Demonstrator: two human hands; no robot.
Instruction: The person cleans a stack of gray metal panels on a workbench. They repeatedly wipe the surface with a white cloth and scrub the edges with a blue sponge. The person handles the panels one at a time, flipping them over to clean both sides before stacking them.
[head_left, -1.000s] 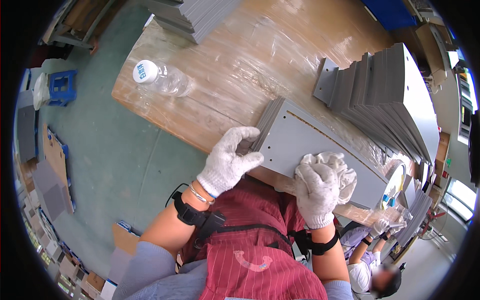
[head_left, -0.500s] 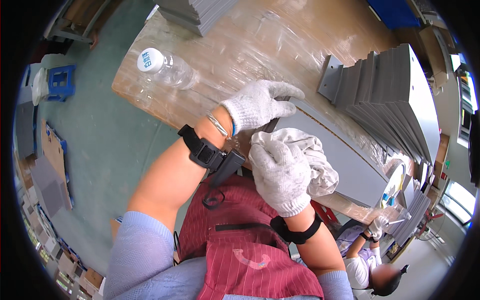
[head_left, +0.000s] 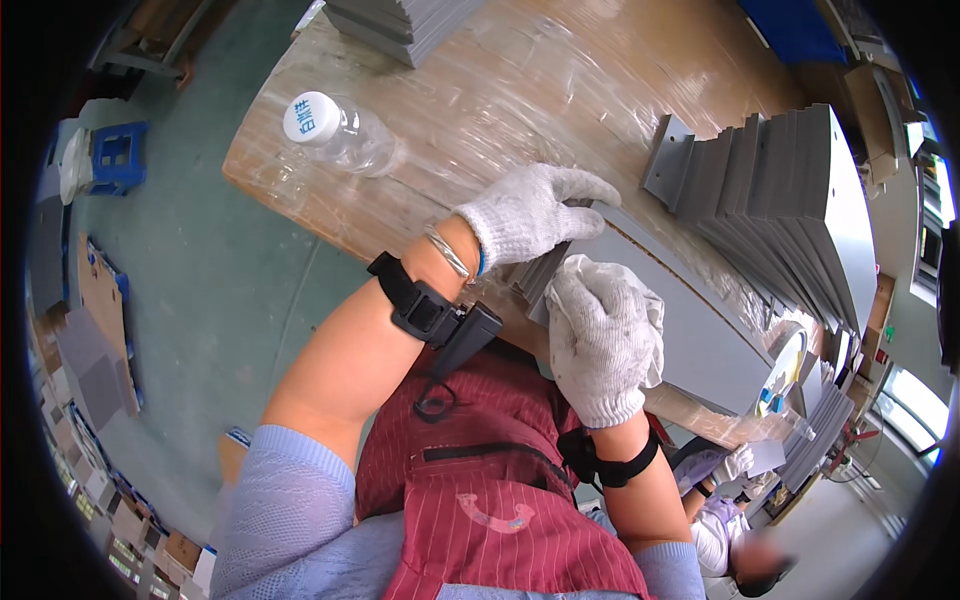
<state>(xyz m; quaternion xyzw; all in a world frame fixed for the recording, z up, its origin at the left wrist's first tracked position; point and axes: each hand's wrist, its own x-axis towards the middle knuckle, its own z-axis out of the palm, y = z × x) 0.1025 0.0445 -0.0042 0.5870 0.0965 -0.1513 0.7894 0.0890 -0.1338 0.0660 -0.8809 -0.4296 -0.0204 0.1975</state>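
Cloth sits bunched in the curled right hand against the grey panel, atop its stack on the table; the left hand, fingers loosely parted, rests at the panel's end, apparently steadying it.

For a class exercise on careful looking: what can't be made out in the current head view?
Head view:
Grey panel: left end partly hidden by left hand and right hand.
White cloth: partly hidden by right hand.
Upper grey stack: cut off by top edge.
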